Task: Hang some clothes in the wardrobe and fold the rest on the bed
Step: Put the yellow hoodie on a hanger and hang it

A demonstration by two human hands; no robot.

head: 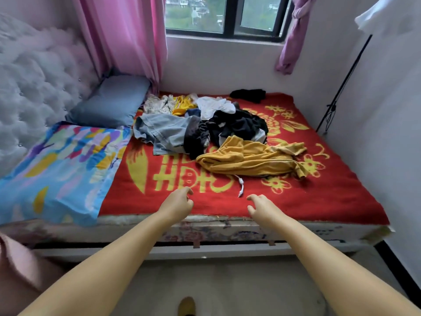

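We reach both hands over the near edge of the bed [227, 218]. The left hand [178, 202] and the right hand [258, 206] hold nothing; their fingers [250, 197] are loosely curled. The yellow garment [248, 160] lies just beyond the fingers, at the front of the clothes pile [205, 124]. We think it is best to take it by two corners and lift it free. Its white cord [241, 187] lies between our hands and may catch. Left of the fingers lie a colourful pillow [61, 165] and a grey pillow [109, 103].
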